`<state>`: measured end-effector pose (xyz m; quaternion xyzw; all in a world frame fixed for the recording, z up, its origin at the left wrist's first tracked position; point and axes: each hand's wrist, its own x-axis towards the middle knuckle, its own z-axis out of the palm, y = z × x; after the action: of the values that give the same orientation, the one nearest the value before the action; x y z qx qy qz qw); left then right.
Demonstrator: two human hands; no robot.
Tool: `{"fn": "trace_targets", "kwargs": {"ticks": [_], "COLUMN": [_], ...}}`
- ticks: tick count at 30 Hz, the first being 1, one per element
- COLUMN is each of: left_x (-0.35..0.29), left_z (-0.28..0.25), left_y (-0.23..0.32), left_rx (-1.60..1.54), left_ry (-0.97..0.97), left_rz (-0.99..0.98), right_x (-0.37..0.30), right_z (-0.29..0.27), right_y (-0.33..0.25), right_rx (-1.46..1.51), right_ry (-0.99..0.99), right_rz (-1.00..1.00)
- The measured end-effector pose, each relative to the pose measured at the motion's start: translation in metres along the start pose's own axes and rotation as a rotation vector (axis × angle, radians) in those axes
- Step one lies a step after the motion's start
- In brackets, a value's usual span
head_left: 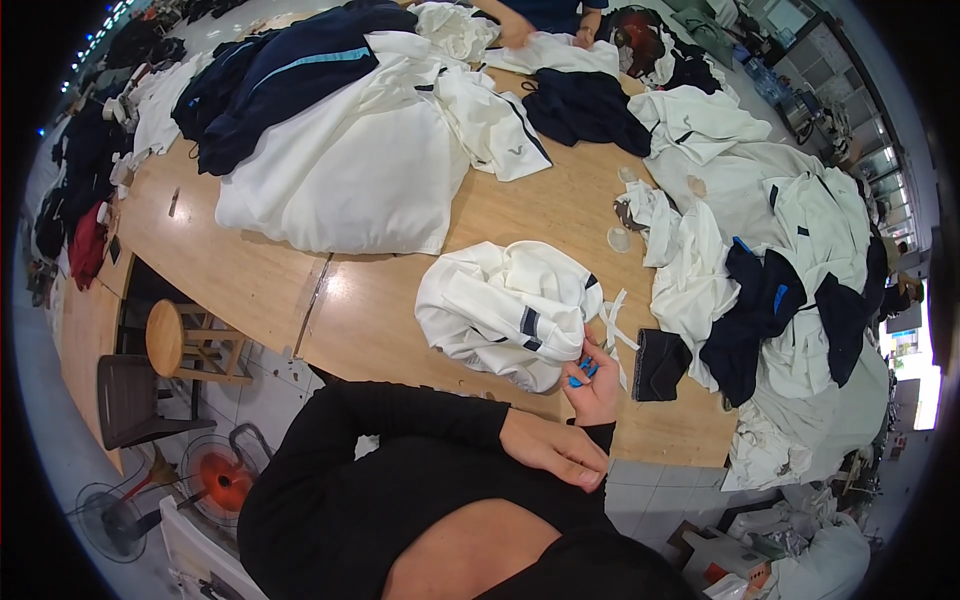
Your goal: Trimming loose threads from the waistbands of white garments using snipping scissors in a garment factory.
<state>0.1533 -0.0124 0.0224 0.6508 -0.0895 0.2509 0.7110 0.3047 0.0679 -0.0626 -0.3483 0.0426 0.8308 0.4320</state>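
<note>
My right hand (pixel 597 385) is closed around a small blue-handled tool (pixel 582 374), its working end not clear to see. Its fingers are at the right edge of a bunched white garment (pixel 480 310) with dark navy patches, which lies on the wooden table in front of me. My left hand (pixel 553 448) crosses over my right forearm, closed on the black right sleeve (pixel 600 434) just below the wrist; its fingertips are partly hidden. White strips (pixel 617 330) of fabric and a dark fabric pouch (pixel 662 365) lie to the right of my right hand.
A large pile of white garments (pixel 340 160) and navy ones (pixel 290 85) covers the far left. More garments (pixel 800 230) heap along the right edge. Across the table, another person's hands (pixel 518 33) touch white cloth. A stool (pixel 168 338), a chair (pixel 130 400) and fans (pixel 215 478) stand at lower left.
</note>
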Motion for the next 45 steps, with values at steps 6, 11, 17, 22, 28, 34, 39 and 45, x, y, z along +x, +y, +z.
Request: {"fn": "trace_targets", "kwargs": {"ticks": [6,11,17,22,28,34,39,45], "left_x": [0.003,-0.003,-0.001,-0.018,-0.020,-0.087,-0.175,-0.283], "left_z": [-0.003,-0.011,0.005,-0.024,-0.004,-0.049,-0.084,-0.121], "left_y": [0.008,-0.009,0.006,-0.012,0.011,0.013,0.015,-0.001], "left_rx": [-0.088,0.117,-0.082,-0.048,-0.014,0.033,0.656,1.823], "left_ry": [0.029,-0.059,0.088,-0.085,0.235,0.455,1.485,1.950], "left_rz": [0.035,-0.173,0.006,-0.260,-0.014,-0.190,-0.142,-0.821], "right_x": [0.002,0.001,0.021,0.036,0.085,0.089,0.083,0.078], "right_z": [-0.005,0.005,-0.014,-0.012,-0.057,-0.066,-0.058,-0.057], "right_y": [-0.001,0.003,0.009,0.031,0.042,0.050,0.058,0.057], "right_rx": [-0.006,-0.015,-0.184,-0.550,-0.941,-1.199,-1.201,-1.232], "right_ry": [-0.035,-0.021,0.015,0.120,0.257,0.215,0.246,0.266], "right_rz": [-0.007,0.012,-0.167,-0.468,-0.734,-1.081,-1.043,-1.053]}}
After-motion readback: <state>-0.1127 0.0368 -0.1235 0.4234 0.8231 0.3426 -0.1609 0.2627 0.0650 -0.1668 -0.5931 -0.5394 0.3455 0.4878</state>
